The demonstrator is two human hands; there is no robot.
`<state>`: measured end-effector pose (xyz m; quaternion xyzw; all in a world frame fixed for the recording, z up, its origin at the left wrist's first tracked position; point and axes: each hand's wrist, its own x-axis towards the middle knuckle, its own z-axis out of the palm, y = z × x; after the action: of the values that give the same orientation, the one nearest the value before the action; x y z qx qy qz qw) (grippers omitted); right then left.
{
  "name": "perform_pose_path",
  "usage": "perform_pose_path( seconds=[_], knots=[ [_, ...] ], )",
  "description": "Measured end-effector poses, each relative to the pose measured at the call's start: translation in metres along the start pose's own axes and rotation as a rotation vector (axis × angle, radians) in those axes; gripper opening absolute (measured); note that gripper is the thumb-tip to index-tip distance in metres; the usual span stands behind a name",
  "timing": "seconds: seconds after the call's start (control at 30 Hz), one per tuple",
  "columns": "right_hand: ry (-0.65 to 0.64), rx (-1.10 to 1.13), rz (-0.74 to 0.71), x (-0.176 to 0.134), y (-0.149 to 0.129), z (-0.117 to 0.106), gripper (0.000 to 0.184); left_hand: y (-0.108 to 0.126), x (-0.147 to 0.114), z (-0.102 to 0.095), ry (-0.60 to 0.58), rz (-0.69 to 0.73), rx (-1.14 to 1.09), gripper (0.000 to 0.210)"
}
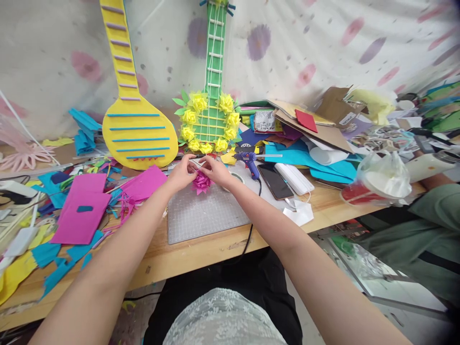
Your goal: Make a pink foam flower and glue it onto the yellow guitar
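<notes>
My left hand (183,173) and my right hand (215,171) meet over the far part of a grey cutting mat (206,220). The fingers of both are closed around a small pale thing (195,164), too small and covered to name. Just below the fingertips sits a magenta paper flower (201,183) with pointed petals. Whether the fingers touch the flower, I cannot tell. Partly behind my right wrist lies a roll of tape (237,178). Right of it rests a blue glue gun (250,162) with a clear stick in its back.
A yellow paddle-shaped instrument (140,132) and a green one ringed with yellow flowers (213,115) lean behind. Magenta sheets (82,208) and scraps crowd the left. A phone (276,181), blue sheets (323,160) and a bagged cup (375,184) lie rightward. Another person's clothing (406,235) shows at right.
</notes>
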<state>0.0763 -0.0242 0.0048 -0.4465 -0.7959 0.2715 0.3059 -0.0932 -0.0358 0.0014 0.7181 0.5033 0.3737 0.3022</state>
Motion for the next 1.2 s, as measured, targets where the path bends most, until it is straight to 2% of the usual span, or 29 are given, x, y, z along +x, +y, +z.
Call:
perform_pose_path(
  seconds=[0.27,0.37,0.53,0.67,0.83,0.9,1.0,1.2],
  knots=[
    [-0.054,0.059,-0.064,-0.003,0.0,-0.005,0.041,0.009,-0.002,-0.006,-0.003,0.001,0.117,0.054],
    [-0.033,0.054,-0.042,-0.001,0.0,-0.001,0.035,0.01,-0.005,-0.006,-0.001,0.012,0.161,0.052],
    [0.016,0.054,0.002,0.002,0.0,0.005,0.026,0.008,-0.006,-0.005,-0.002,0.047,0.107,0.056],
    [0.013,0.068,0.023,0.002,-0.002,0.006,0.023,0.005,-0.002,-0.002,0.045,0.053,0.1,0.051],
    [0.004,0.141,0.031,0.007,0.003,0.001,0.023,0.003,0.002,-0.004,0.083,-0.021,-0.077,0.049],
    [0.039,0.068,0.109,0.013,0.007,-0.001,0.019,0.003,0.001,-0.007,0.103,-0.056,-0.117,0.049],
    [0.044,-0.175,0.217,0.023,0.013,-0.001,0.015,0.002,0.0,-0.012,0.124,-0.104,-0.101,0.047],
    [-0.125,-0.576,0.146,0.038,0.008,0.015,0.029,-0.004,-0.001,-0.016,0.082,-0.058,-0.114,0.047]
  ],
)
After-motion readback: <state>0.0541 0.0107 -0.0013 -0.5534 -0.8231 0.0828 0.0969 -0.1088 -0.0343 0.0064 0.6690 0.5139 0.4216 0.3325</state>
